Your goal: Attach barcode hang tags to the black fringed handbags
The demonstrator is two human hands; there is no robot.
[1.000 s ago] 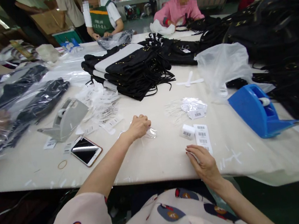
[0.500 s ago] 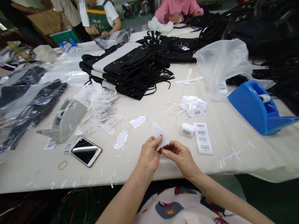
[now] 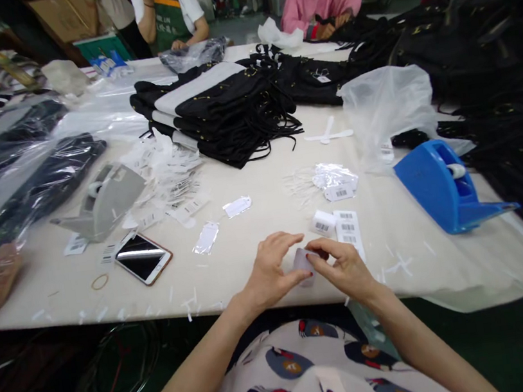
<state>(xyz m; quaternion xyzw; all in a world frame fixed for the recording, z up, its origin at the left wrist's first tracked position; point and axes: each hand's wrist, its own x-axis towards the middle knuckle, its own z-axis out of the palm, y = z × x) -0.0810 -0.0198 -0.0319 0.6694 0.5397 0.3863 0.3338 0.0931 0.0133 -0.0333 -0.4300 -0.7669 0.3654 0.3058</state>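
Note:
A small white tag is pinched in my right hand, low over the front of the table. My left hand is open at the tag's left side, thumb and forefinger apart; its thumb tip is at the tag, and I cannot tell whether it presses on it. Just beyond my right hand lie a roll of barcode labels and a strip of barcode labels. Two white tags, one nearer and one farther, rest left of my hands. Farther off is a bunch of strung tags.
A phone, a rubber band and a grey tape dispenser lie left; a blue tape dispenser stands right. Behind are a label heap, stacked black bags and a plastic bag. Co-workers sit across the table.
My hands have moved a little right and nearer to me with the tag. My left hand's fingers, closed on the tag before, have spread apart. The whole view has shifted slightly.

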